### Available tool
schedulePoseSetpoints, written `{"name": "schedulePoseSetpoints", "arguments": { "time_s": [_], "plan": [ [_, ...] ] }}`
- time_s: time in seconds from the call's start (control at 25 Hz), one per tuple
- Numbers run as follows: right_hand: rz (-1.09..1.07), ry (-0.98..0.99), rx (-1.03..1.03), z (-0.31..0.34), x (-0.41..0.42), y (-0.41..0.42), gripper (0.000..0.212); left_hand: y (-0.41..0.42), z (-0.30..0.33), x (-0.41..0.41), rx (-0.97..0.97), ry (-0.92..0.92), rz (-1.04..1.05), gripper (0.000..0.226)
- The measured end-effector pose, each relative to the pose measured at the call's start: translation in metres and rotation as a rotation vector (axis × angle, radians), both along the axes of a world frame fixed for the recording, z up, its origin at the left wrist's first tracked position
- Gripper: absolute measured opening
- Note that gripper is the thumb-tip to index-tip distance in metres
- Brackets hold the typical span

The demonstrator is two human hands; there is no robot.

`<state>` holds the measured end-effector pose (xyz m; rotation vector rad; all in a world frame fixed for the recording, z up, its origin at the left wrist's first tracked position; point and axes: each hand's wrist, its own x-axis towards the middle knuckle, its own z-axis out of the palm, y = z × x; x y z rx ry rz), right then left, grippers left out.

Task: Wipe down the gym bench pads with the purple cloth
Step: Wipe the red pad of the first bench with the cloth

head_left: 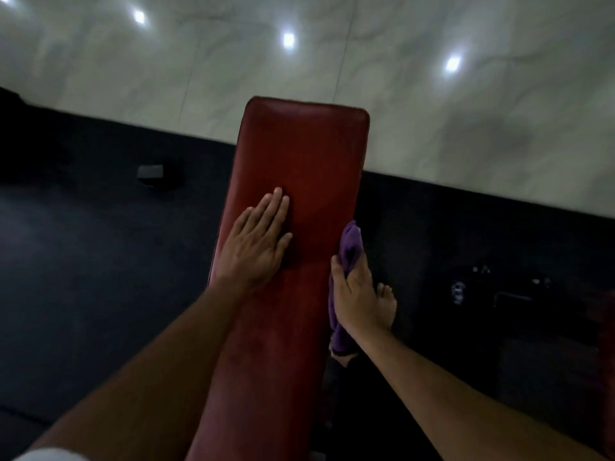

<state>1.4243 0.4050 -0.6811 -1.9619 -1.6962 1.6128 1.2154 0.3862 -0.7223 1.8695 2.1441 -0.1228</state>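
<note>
A long dark-red bench pad (309,154) runs from the bottom of the view up to the middle. My left hand (256,241) lies flat on its left half, fingers straight and together, pointing up the pad. My right hand (354,291) grips the bunched purple cloth (351,244) and holds it against the pad's right side edge. Part of the cloth sticks out above the fingers and part hangs below the wrist.
A bare foot (387,304) stands on the dark floor mat (100,261) just right of the bench. A small dark block (151,171) lies on the mat at the left. Dark equipment (499,291) sits at the right. Pale glossy tiles (332,54) lie beyond the mat.
</note>
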Motion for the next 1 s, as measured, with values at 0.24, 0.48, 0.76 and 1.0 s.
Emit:
{"name": "schedulePoseSetpoints", "arguments": {
  "time_s": [0.24, 0.48, 0.76, 1.0],
  "plan": [
    [-0.177, 0.195, 0.184, -0.025, -0.015, 0.101, 0.055, -0.022, -0.006, -0.010, -0.025, 0.021, -0.007, 0.067],
    [-0.026, -0.018, 0.009, -0.016, -0.024, 0.075, 0.053, -0.028, 0.022, 0.017, -0.146, -0.122, 0.143, 0.064],
    [0.634, -0.365, -0.272, 0.049, 0.022, -0.015, 0.060, -0.129, 0.055, 0.061, -0.365, -0.270, 0.249, 0.068],
    [0.757, -0.144, -0.358, 0.110, 0.059, 0.002, 0.069, -0.152, 0.124, 0.072, -0.466, -0.389, 0.434, 0.064]
  ]
}}
